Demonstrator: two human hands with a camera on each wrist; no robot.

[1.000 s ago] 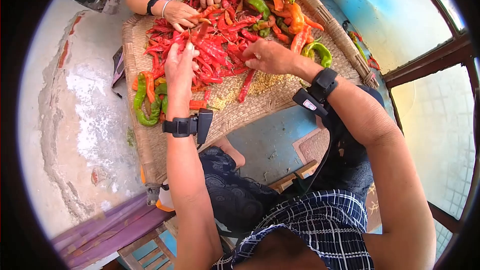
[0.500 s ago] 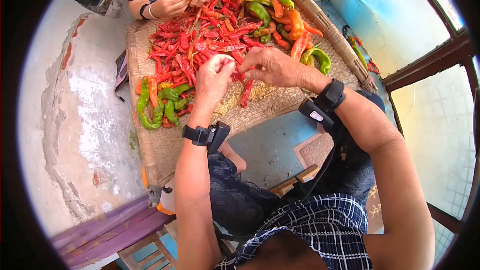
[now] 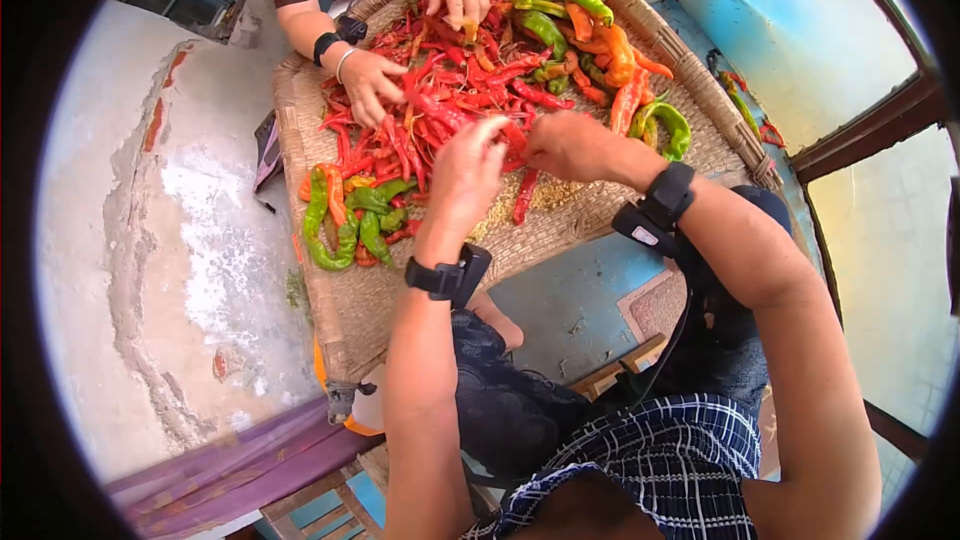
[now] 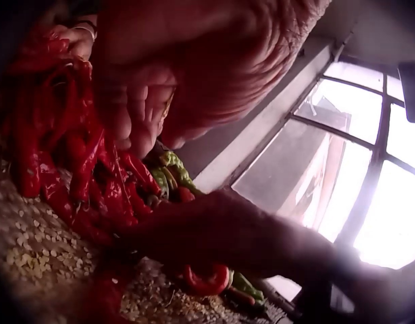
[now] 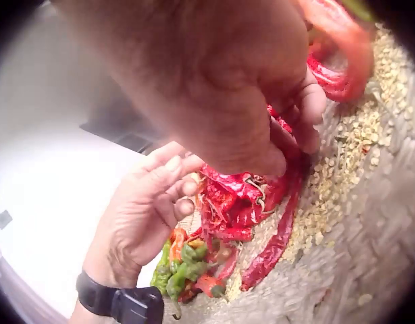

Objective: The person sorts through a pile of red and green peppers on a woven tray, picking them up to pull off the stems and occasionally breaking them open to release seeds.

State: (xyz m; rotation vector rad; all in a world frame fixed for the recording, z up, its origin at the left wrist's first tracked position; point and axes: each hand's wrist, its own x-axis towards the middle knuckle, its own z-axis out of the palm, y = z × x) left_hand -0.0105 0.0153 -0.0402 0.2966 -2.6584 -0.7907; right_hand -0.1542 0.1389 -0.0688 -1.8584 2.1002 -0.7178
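Observation:
My left hand (image 3: 465, 175) is lifted over the front of a heap of red chili peppers (image 3: 445, 105); in the right wrist view its fingers (image 5: 170, 169) are loosely bent, with nothing between them. Facing it, my right hand (image 3: 580, 148) pinches a red chili pepper (image 5: 280, 120), which shows between thumb and fingers in the right wrist view. A single long red chili (image 5: 271, 253) lies on the woven mat below that hand. Pale seeds (image 5: 342, 182) are scattered beside it. Motion blurs the left hand in the head view.
A woven mat (image 3: 350, 325) with a raised rim bears everything. Green and orange peppers lie in one pile (image 3: 365, 220) at the left and another (image 3: 620, 60) at the back right. Across the mat, another person's hands (image 3: 370, 85) are at the heap. A window (image 3: 890, 220) stands to the right.
My hands came together over the front of the heap, then moved slightly apart, the left one loosening its fingers. The other person's hands went from holding something together to reaching into the chilies separately.

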